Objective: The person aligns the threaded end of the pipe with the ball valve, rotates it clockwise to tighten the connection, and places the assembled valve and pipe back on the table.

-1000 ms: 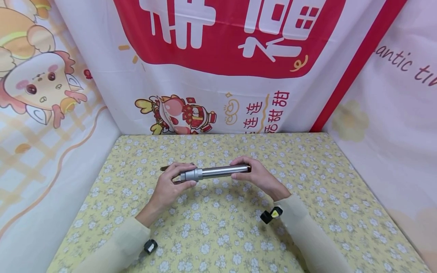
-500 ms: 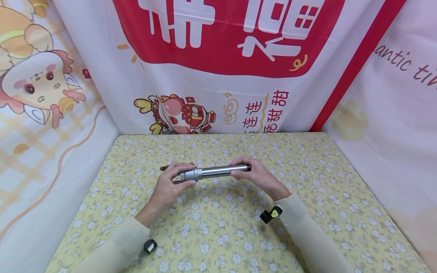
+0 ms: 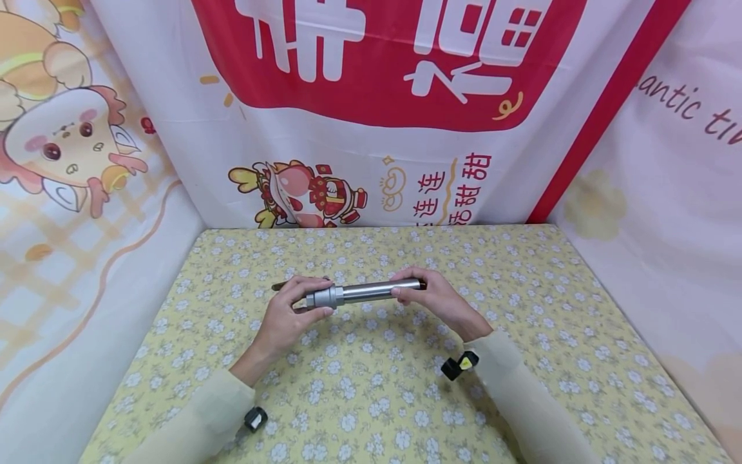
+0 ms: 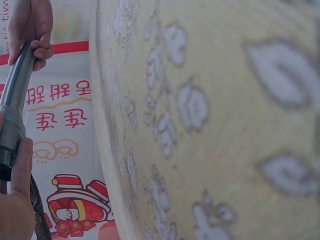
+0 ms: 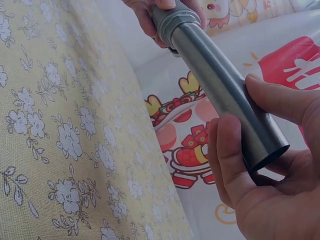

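Note:
A shiny steel tube (image 3: 371,292) is held level above the table, running left to right in the head view. Its left end meets a grey ribbed fitting (image 3: 326,297), which my left hand (image 3: 290,314) grips between thumb and fingers. My right hand (image 3: 438,301) pinches the tube near its other end. In the right wrist view that end of the tube (image 5: 235,105) is hollow, with thumb and fingers on opposite sides. A dark strip (image 4: 40,210) hangs below the fitting beside the left hand; the palm hides part of it.
The table (image 3: 359,386) is covered with a yellow floral cloth. Printed fabric walls (image 3: 348,142) stand at the back and both sides. Black straps (image 3: 460,365) sit at both cuffs.
My right thumb and fingers have shifted slightly on the tube. The left hand and the fitting look unmoved.

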